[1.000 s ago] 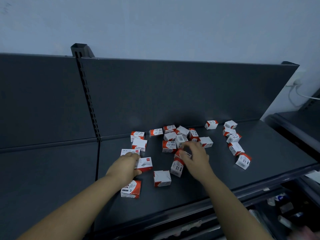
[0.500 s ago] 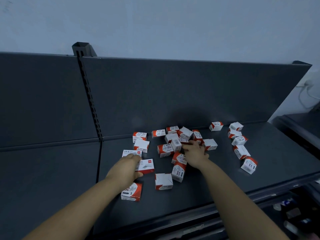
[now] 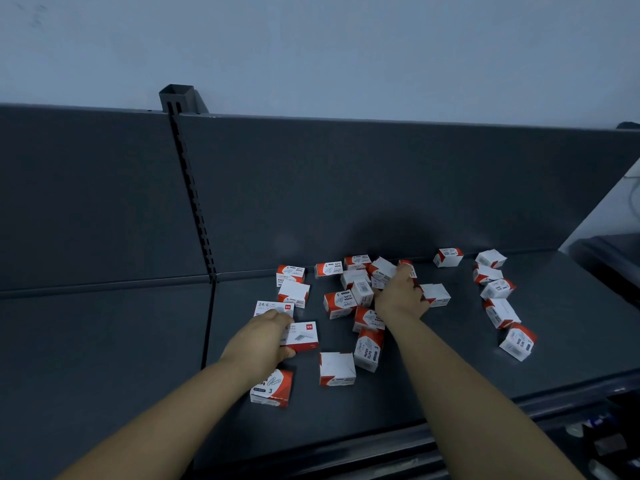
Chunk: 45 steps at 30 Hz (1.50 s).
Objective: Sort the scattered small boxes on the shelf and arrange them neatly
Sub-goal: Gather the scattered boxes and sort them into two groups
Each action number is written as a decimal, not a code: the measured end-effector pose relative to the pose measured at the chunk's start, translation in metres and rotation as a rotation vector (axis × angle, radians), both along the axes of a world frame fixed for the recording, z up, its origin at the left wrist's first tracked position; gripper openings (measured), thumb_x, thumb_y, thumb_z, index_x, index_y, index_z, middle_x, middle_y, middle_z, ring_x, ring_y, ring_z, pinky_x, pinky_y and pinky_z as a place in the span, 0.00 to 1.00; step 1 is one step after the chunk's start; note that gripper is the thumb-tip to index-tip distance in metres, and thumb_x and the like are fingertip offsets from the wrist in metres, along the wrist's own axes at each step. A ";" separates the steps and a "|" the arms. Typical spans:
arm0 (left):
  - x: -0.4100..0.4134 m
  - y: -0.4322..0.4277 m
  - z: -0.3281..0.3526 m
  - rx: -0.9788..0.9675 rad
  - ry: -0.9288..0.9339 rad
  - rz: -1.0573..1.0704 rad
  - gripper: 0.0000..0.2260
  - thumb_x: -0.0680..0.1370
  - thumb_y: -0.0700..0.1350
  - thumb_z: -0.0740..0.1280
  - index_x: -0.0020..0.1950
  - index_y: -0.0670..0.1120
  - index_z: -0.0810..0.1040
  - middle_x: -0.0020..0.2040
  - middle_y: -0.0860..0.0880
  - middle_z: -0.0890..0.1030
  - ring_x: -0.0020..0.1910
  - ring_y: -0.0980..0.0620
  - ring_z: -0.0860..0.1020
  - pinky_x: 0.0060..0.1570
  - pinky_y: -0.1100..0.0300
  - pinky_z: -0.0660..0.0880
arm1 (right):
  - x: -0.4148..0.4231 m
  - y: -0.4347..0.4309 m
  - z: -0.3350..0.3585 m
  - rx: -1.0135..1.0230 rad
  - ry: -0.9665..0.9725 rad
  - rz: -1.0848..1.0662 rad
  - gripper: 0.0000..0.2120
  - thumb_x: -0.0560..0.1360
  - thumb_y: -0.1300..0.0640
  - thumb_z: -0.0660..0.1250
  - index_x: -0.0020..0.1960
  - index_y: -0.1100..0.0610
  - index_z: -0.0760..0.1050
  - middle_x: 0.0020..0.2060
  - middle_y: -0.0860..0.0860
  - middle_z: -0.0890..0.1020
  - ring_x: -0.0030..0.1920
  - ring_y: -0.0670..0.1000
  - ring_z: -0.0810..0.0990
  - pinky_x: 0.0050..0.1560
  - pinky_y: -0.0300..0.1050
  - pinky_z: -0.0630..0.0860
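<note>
Many small red-and-white boxes lie scattered on a dark grey shelf (image 3: pixel 433 382). My left hand (image 3: pixel 263 337) rests on a flat staples box (image 3: pixel 304 336), thumb under its near edge, just below another staples box (image 3: pixel 273 308). My right hand (image 3: pixel 398 296) reaches into the middle cluster near the back panel, fingers curled around a small box (image 3: pixel 408 268) whose red corner shows above the knuckles. A white box (image 3: pixel 435 295) lies just right of that hand. A paper clips box (image 3: pixel 273 388) sits below my left wrist.
A loose column of boxes (image 3: pixel 498 289) runs down the right side of the shelf. The upright back panel (image 3: pixel 346 185) and a slotted post (image 3: pixel 188 174) stand behind. A lower shelf with items (image 3: pixel 602 441) shows at bottom right.
My right hand has moved away from me, from the boxes in the middle up into the back cluster. My left hand has stayed on the staples box.
</note>
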State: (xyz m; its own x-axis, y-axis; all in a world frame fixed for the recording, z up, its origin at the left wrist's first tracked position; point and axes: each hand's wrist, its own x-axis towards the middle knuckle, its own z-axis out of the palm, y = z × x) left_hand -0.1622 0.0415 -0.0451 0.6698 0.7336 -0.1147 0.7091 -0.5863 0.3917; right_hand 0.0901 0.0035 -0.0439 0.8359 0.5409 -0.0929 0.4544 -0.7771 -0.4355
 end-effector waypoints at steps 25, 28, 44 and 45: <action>-0.001 0.003 -0.001 -0.013 -0.016 -0.023 0.22 0.77 0.50 0.70 0.70 0.50 0.69 0.65 0.52 0.73 0.64 0.51 0.71 0.61 0.57 0.71 | 0.032 -0.029 0.036 0.168 0.349 0.035 0.21 0.77 0.41 0.65 0.49 0.60 0.75 0.43 0.55 0.79 0.46 0.54 0.77 0.45 0.46 0.69; -0.002 0.004 -0.003 -0.021 -0.030 -0.026 0.22 0.77 0.49 0.70 0.70 0.50 0.69 0.65 0.52 0.73 0.63 0.51 0.71 0.61 0.57 0.71 | 0.021 -0.031 0.045 0.275 0.424 0.122 0.15 0.78 0.47 0.65 0.52 0.60 0.78 0.44 0.54 0.77 0.47 0.53 0.76 0.49 0.47 0.69; -0.075 0.038 0.001 -0.021 0.010 -0.053 0.20 0.79 0.49 0.68 0.70 0.52 0.69 0.63 0.53 0.72 0.63 0.52 0.69 0.61 0.59 0.69 | -0.107 0.004 0.056 0.272 0.326 0.728 0.19 0.79 0.55 0.69 0.69 0.47 0.72 0.59 0.41 0.71 0.60 0.43 0.73 0.45 0.28 0.71; -0.078 0.040 0.001 -0.024 0.017 -0.053 0.20 0.78 0.49 0.68 0.69 0.52 0.69 0.63 0.53 0.72 0.63 0.52 0.69 0.61 0.58 0.69 | -0.113 0.008 0.050 0.231 0.326 0.735 0.20 0.79 0.55 0.68 0.70 0.48 0.71 0.60 0.42 0.70 0.60 0.44 0.72 0.46 0.28 0.71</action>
State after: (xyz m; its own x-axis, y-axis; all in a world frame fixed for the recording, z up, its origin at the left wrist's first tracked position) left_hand -0.2407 0.0816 -0.0439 0.7053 0.6941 -0.1439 0.6842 -0.6135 0.3944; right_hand -0.0230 0.0110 0.0066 0.2137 0.9729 -0.0888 0.6342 -0.2073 -0.7449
